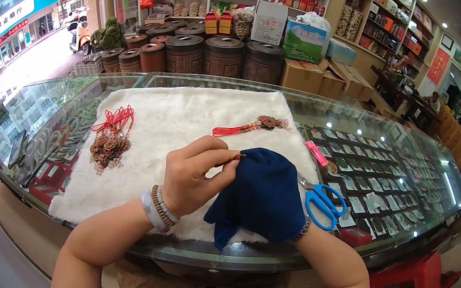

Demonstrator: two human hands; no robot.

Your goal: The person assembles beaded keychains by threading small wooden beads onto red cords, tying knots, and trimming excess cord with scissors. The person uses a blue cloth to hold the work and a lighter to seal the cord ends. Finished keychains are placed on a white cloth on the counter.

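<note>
Left hand (195, 177) pinches a thin cord (232, 157); right hand hidden under blue cloth (261, 200), grip unclear. Cord may slip; scissors (323, 204) at three o'clock could snag.

L hand (195, 174) pinching w/ fingertips, wrist bent; R hand hidden, both forearms angled inward.

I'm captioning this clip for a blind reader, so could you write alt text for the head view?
Over a white fluffy mat on a glass counter, the left hand pinches a small dark piece against a navy cloth draped over the right hand. Blue scissors lie at right; red-corded charms are heaped at left.
</note>
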